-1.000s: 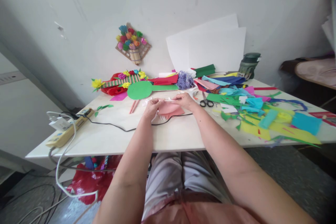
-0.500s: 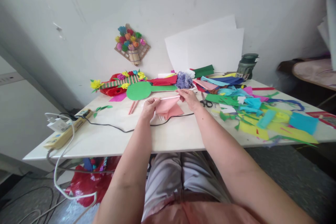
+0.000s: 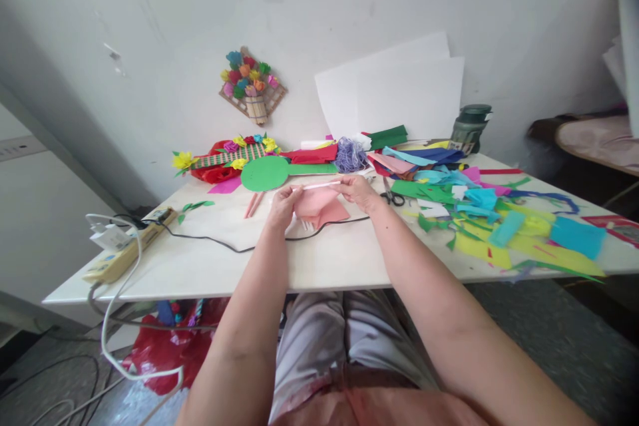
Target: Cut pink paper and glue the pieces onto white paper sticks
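Observation:
Between my two hands, just above the table, a sheet of pink crepe paper [image 3: 319, 204] hangs from a thin pale rolled edge. My left hand [image 3: 284, 205] pinches the left end of that edge. Its right end sits between the thumb and fingers of my right hand [image 3: 357, 192]. Left of the paper lie thin pink rolled sticks [image 3: 253, 205]. Behind it is a green paddle-shaped piece [image 3: 264, 174]. Black-handled scissors [image 3: 393, 198] rest just beyond my right wrist, and a black cable [image 3: 239, 250] runs beneath the pink paper.
Coloured paper scraps [image 3: 492, 229] cover the table's right side, with a dark green bottle [image 3: 470, 128] behind. A purple yarn bundle [image 3: 350, 154] and a flower-trimmed piece [image 3: 229, 156] lie at the back. A power strip [image 3: 132, 245] with a charger sits at the left edge.
My right hand has lowered slightly, bringing the rolled edge nearer level. Both hands keep their grip on the pink paper.

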Action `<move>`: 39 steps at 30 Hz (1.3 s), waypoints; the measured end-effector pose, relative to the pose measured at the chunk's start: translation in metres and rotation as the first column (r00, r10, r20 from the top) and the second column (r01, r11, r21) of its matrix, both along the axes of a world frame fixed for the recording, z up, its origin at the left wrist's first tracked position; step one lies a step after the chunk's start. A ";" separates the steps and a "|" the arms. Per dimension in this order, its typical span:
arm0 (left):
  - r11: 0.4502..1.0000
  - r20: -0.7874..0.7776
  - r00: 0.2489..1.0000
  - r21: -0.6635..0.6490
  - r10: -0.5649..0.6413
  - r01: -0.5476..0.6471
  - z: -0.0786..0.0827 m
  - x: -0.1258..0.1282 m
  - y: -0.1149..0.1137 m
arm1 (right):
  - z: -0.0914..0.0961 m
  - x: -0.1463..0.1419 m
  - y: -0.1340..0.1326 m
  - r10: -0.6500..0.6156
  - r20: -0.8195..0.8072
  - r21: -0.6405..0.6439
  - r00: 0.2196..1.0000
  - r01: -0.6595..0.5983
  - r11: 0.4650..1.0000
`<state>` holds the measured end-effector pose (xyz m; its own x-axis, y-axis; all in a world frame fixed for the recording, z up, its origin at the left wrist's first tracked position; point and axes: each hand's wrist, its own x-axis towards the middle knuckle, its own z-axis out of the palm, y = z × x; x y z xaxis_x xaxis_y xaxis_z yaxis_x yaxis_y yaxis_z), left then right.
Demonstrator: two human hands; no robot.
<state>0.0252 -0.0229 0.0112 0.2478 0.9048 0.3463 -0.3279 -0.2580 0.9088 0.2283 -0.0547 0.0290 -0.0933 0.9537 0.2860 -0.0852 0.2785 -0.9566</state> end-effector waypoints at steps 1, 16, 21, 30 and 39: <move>1.000 0.005 1.000 0.004 0.004 -0.004 -0.001 0.000 0.001 | -0.001 -0.001 0.000 0.006 -0.001 0.000 1.000 -0.006 1.000; 0.998 -0.068 0.996 0.036 0.055 -0.053 -0.001 -0.003 0.002 | -0.001 -0.003 0.001 -0.027 -0.059 -0.076 0.998 0.022 0.997; 0.997 -0.091 0.994 0.043 0.065 -0.061 -0.002 -0.004 0.002 | -0.002 0.000 0.001 0.034 -0.146 -0.173 0.989 -0.059 0.983; 0.994 -0.097 0.990 0.045 0.102 -0.098 -0.004 -0.005 0.003 | 0.000 0.001 0.001 0.040 -0.134 -0.175 0.990 -0.063 0.983; 0.993 -0.087 0.991 0.068 0.102 -0.097 0.000 -0.002 -0.001 | -0.001 0.001 0.000 0.093 -0.262 -0.178 0.961 -0.143 0.974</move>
